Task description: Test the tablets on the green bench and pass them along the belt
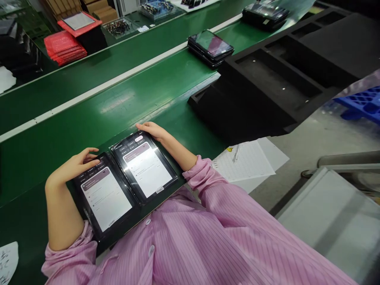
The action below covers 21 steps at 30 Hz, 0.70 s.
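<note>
Fingers (92, 150) of the left hand (76, 164) rest slightly apart over the top of the left tablet (108, 200), one tip at its lit screen. It lies beside the right tablet (148, 170), both along the near edge of the green table (68, 114). The right hand (153, 130) touches that second tablet's far right corner; whether its fingers clamp there cannot be told.

The 2 tablets (107, 200) (150, 170) look smooth and glossy.
</note>
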{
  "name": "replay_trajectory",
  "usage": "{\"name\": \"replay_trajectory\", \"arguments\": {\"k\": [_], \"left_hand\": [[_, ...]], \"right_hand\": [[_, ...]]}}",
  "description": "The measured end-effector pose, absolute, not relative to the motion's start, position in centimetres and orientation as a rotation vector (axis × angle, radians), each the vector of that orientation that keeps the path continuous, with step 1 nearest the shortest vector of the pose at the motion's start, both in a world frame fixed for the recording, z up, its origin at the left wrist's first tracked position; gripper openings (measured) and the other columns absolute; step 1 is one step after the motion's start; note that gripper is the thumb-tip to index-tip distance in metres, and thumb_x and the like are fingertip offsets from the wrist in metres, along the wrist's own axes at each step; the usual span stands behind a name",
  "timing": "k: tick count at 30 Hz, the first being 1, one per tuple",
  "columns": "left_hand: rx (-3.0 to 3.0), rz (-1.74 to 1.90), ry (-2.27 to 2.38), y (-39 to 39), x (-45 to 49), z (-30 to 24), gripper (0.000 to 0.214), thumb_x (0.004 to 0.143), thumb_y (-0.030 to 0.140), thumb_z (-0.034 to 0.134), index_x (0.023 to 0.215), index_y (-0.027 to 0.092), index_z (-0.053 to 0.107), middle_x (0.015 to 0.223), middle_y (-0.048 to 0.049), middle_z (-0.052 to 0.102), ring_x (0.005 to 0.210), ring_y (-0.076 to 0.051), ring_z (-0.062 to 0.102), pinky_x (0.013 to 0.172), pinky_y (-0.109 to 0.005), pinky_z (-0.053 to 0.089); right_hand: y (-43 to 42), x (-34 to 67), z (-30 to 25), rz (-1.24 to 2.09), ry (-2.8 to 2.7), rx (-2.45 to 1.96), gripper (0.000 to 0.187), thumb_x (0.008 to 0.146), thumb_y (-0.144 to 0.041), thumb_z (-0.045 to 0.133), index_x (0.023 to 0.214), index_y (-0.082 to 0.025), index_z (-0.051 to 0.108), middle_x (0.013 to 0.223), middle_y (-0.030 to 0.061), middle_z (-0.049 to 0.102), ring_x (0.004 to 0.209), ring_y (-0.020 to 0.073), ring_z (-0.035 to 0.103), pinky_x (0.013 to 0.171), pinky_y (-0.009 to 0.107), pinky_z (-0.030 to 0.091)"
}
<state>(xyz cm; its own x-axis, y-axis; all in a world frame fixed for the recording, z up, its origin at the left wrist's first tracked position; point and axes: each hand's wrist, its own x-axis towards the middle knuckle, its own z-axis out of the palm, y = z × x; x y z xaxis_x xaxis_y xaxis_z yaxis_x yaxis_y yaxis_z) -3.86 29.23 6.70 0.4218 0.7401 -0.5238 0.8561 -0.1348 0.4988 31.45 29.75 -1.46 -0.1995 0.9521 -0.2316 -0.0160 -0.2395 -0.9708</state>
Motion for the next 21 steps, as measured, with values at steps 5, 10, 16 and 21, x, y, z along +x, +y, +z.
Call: {"name": "replay_trajectory", "arguments": {"k": [5,10,16,21], "left_hand": [[2.123,-0.289,1.256,28.7,-3.0,6.3,0.107,0.058,0.066,0.079,0.147,0.022,0.039,0.146,-0.0145,0.054,0.133,-0.037,0.053,0.109,-0.045,0.045],[2.172,-0.220,1.423,28.8,-1.8,6.1,0.054,0.083,0.053,0.058,0.130,0.026,0.059,0.126,-0.0057,0.070,0.115,-0.031,0.065,0.096,-0.040,0.051],[2.091,-0.097,1.449,28.4,-1.2,6.6,0.054,0.097,0.053,0.035,0.140,0.024,0.052,0.123,-0.0071,0.071,0.113,-0.027,0.066,0.097,-0.037,0.049],[2.214,-0.271,1.119,26.7,-0.9,6.6,0.120,0.071,0.065,0.070,0.159,0.016,0.006,0.163,-0.0209,0.027,0.147,-0.034,0.034,0.115,-0.040,0.034]], "right_hand": [[29.2,31.9,-1.5,1.261,-1.605,-1.231,0.078,0.047,-0.057,0.091,0.105,-0.018,0.056,0.097,0.0048,0.064,0.098,0.0250,0.060,0.092,0.041,0.048],[29.5,32.3,-2.7,1.124,-1.717,-1.205,0.088,0.059,-0.037,0.087,0.134,-0.020,0.044,0.098,0.0027,0.064,0.099,0.0239,0.063,0.097,0.042,0.047],[31.6,33.1,-4.1,1.180,-1.209,-1.402,0.034,0.089,-0.053,0.055,0.107,-0.024,0.056,0.078,0.0005,0.064,0.070,0.0165,0.063,0.068,0.031,0.054],[28.7,33.7,-3.3,1.215,-1.419,-1.337,0.059,0.079,-0.057,0.070,0.124,-0.022,0.054,0.108,0.0091,0.066,0.101,0.0233,0.064,0.095,0.041,0.051]]}}
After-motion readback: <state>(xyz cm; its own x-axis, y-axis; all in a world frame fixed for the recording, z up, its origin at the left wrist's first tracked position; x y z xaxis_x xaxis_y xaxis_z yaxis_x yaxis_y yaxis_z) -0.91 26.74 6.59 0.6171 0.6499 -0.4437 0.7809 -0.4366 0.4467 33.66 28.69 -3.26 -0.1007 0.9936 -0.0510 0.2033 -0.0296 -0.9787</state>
